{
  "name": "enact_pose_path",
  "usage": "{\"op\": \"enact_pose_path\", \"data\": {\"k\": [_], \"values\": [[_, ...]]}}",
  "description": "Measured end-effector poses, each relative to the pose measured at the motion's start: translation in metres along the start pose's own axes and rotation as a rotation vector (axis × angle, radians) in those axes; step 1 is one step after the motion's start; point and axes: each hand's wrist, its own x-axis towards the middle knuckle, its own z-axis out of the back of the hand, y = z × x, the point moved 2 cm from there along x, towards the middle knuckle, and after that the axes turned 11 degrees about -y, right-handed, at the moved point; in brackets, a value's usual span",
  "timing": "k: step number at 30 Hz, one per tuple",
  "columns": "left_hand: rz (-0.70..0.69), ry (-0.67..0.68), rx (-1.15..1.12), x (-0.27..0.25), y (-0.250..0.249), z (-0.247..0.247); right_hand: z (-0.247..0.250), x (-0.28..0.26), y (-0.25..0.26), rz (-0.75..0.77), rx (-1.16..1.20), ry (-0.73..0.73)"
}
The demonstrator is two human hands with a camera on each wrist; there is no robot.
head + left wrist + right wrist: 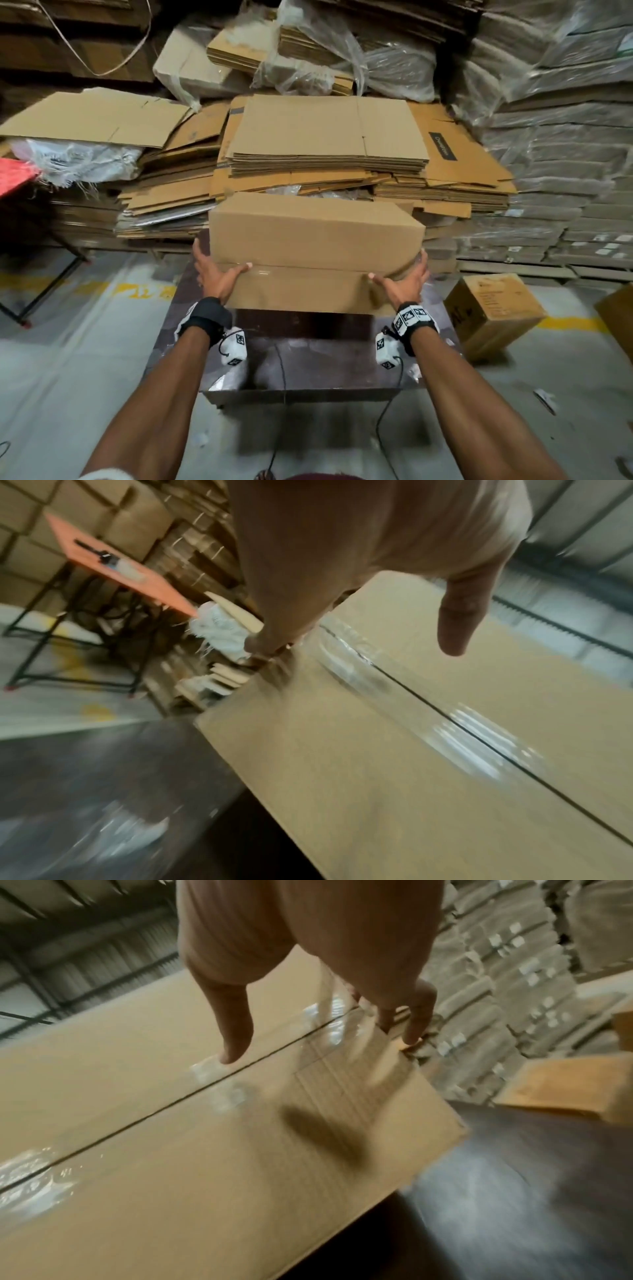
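A sealed brown cardboard box (315, 236) is tipped up over a dark brown table (308, 359), with its taped seam face turned toward me. My left hand (219, 270) grips the box's left end, thumb lying on the taped face. My right hand (406, 279) grips the right end the same way. The left wrist view shows the thumb (459, 615) over the clear tape on the box (411, 750). In the right wrist view the thumb (232, 1026) touches the seam of the box (171, 1123), and the fingers wrap round its corner.
A high pile of flattened cartons (325, 137) stands just behind the table. Wrapped bundles (565, 171) fill the right side. A smaller sealed box (493, 315) sits on the floor at right. A red-topped table (17, 174) with black legs stands at left.
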Motion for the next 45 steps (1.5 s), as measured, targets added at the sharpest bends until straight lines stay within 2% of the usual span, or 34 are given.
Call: {"op": "enact_pose_path", "data": {"k": [3,7,13,16,20,25,29,31,34,36,38,41,45], "values": [[-0.137,-0.025,0.011,0.019,-0.054,-0.003,0.0,0.018,0.058,0.077,-0.047,-0.019],[-0.262,-0.011,0.151,0.038,-0.104,0.001,0.009,0.038,0.119,0.159,-0.196,-0.041],[-0.188,0.005,0.327,0.053,-0.136,0.009,0.017,0.058,0.162,0.196,-0.461,0.159],[-0.155,0.036,0.419,0.056,-0.128,0.007,0.01,0.06,0.154,0.161,-0.506,0.241],[-0.116,0.046,0.441,0.057,-0.113,0.0,-0.009,0.064,0.131,0.146,-0.504,0.24],[-0.125,0.042,0.452,0.056,-0.095,-0.012,-0.031,0.069,0.101,0.229,-0.452,0.262],[-0.069,0.084,0.554,0.046,-0.061,-0.027,-0.057,0.059,0.062,0.287,-0.537,0.334],[-0.055,0.11,0.622,0.038,-0.042,-0.034,-0.071,0.05,0.04,0.334,-0.57,0.289],[-0.068,0.088,0.669,0.031,-0.024,-0.04,-0.083,0.031,0.027,0.412,-0.617,0.13],[-0.073,0.057,0.657,0.03,-0.021,-0.04,-0.09,0.015,0.03,0.388,-0.621,0.085],[-0.074,0.053,0.654,0.031,-0.022,-0.04,-0.103,-0.005,0.03,0.368,-0.546,0.182],[-0.061,0.053,0.671,0.027,-0.025,-0.039,-0.122,-0.027,0.019,0.425,-0.398,0.358],[-0.006,0.029,0.659,0.007,-0.022,-0.033,-0.124,-0.003,0.016,0.499,-0.31,0.422]]}}
